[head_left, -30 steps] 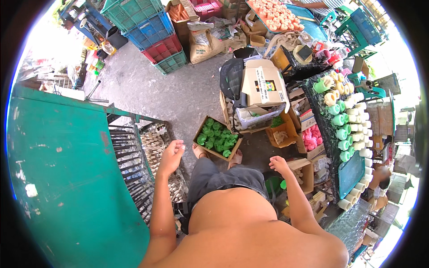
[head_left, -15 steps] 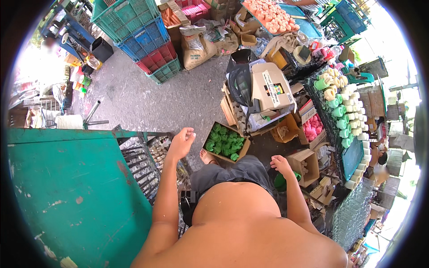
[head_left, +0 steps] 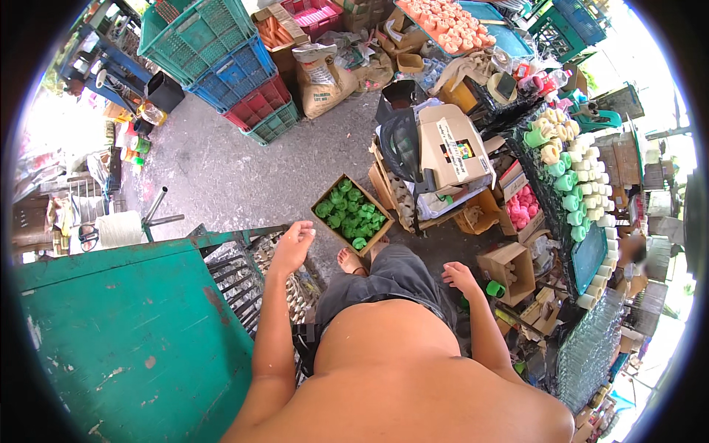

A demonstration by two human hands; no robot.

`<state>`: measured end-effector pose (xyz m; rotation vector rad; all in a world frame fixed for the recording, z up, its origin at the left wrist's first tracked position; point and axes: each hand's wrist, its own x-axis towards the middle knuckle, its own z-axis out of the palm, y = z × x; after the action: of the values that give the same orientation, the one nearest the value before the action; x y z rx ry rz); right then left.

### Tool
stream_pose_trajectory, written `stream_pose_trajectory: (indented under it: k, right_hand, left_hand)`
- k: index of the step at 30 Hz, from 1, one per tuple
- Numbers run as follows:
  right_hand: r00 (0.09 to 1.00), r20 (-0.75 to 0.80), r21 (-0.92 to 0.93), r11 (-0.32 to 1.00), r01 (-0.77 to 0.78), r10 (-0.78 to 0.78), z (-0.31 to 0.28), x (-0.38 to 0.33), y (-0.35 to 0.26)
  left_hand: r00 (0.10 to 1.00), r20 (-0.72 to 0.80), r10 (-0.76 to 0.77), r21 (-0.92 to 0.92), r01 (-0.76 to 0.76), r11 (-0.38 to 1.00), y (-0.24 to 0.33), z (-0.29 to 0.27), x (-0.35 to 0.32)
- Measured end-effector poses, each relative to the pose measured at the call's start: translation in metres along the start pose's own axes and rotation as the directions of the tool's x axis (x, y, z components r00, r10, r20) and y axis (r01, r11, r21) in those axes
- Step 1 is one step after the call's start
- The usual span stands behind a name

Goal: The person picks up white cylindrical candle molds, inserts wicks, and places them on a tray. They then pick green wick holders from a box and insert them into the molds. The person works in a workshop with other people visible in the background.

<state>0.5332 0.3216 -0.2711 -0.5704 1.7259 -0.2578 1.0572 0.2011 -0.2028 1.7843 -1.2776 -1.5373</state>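
My left hand (head_left: 294, 247) hangs in the air at the corner of the green metal table (head_left: 140, 332), empty, with its fingers loosely bent. On the other side, my right hand (head_left: 461, 277), also empty and relaxed, is near a small green cup-shaped piece (head_left: 495, 289) and an open cardboard box (head_left: 511, 266). On the floor ahead of my feet (head_left: 350, 260) lies a shallow cardboard box (head_left: 319, 214) full of green plastic pieces (head_left: 353, 210). Neither hand touches it.
Stacked plastic crates (head_left: 235, 74) and a sack (head_left: 322, 80) stand ahead. A pile topped by a closed carton (head_left: 452, 144) is right of the floor box. Farther right, pale and green cylindrical pieces (head_left: 572, 188) line a dark rack. A metal stand (head_left: 159, 210) rises at left.
The box of green pieces has shifted forward and left along the floor, and both feet now show beside it. My left hand has moved slightly down and left; the right has barely moved.
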Motion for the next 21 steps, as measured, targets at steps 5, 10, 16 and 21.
stream_pose_trajectory:
  k: [5,10,16,21]
  right_hand:
    - [0.997,0.075,-0.012,0.999,0.031,-0.03,-0.003,0.036,-0.019]
    - [0.99,0.092,-0.058,0.992,0.116,-0.11,-0.032,0.069,-0.055]
    - [0.992,0.064,-0.035,0.993,0.115,-0.113,-0.066,0.061,-0.065]
    - [0.992,0.067,-0.027,0.994,0.106,-0.105,-0.072,0.054,-0.08]
  left_hand:
    - [0.993,-0.115,-0.009,-0.043,0.004,0.999,0.003,-0.024,-0.008]
    - [0.99,-0.134,-0.043,-0.028,0.04,0.999,0.028,-0.023,-0.01]
    - [0.994,-0.106,-0.027,-0.008,0.026,1.0,0.065,-0.001,0.017]
    - [0.998,-0.056,0.041,0.029,-0.039,0.999,0.078,0.008,0.042]
